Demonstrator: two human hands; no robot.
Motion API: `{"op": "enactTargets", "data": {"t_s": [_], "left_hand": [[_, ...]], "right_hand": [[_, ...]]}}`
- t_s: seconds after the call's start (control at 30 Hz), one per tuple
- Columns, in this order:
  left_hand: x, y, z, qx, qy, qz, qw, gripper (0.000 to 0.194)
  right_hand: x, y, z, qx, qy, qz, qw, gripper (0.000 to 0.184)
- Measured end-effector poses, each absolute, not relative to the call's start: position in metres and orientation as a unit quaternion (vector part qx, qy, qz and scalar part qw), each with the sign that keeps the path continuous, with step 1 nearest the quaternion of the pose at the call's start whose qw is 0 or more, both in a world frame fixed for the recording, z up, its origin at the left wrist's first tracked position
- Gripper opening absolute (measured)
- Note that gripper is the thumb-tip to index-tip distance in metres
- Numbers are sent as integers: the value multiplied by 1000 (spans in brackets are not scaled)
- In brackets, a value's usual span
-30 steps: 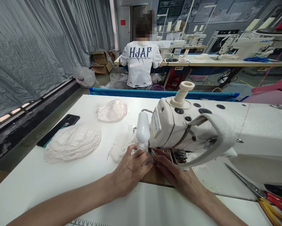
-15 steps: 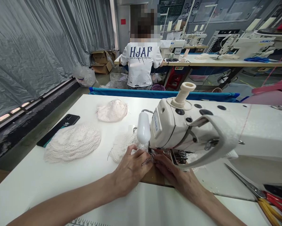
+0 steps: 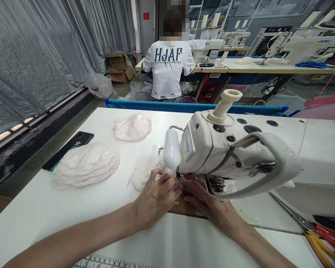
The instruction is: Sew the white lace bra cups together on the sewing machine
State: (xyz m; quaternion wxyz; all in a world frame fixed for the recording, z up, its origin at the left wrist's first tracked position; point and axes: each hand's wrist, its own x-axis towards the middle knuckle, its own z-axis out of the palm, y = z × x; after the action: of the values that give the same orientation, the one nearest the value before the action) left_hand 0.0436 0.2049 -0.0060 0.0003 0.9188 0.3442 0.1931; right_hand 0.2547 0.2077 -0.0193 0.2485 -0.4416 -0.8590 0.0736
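Observation:
My left hand [image 3: 158, 195] is closed, its curled fingers pinching a narrow strip of lace trim [image 3: 175, 187] just in front of the needle area of a white sewing machine [image 3: 203, 145]. On the other side of the presser foot, my right hand [image 3: 212, 204] also grips the strip, thumb below and fingers above. The machine head hides part of those fingertips. White lace fabric [image 3: 145, 169] spreads on the table behind my left hand, partly under the machine's white lamp [image 3: 171, 149]. The needle itself cannot be made out.
A stack of white lace pieces [image 3: 86, 165] lies left, beside a black phone [image 3: 82, 137]. One pale lace cup [image 3: 133, 127] sits farther back. Scissors [image 3: 296, 216] with yellow handles rest at right; a ruler [image 3: 106, 261] shows at the front edge. A person [image 3: 168, 70] sits ahead.
The view has shifted slightly, so the machine appears a little farther right and the back tables higher. Both hands keep nearly the same place on the lace trim.

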Motion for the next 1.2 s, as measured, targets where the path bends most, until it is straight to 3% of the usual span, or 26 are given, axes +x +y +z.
{"op": "enactTargets", "data": {"t_s": [0.3,0.5,0.83,1.2], "left_hand": [[50,199,4,920,331,190,-92,17],[50,199,5,919,334,191,-89,14],[50,199,1,920,340,184,-67,13],[51,199,5,918,333,197,-84,15]], "right_hand": [[258,208,-20,-423,-865,92,255,29],[254,207,-17,-429,-865,104,240,21],[255,204,-26,-444,-863,83,227,29],[257,204,-19,-412,-876,60,245,27]]}}
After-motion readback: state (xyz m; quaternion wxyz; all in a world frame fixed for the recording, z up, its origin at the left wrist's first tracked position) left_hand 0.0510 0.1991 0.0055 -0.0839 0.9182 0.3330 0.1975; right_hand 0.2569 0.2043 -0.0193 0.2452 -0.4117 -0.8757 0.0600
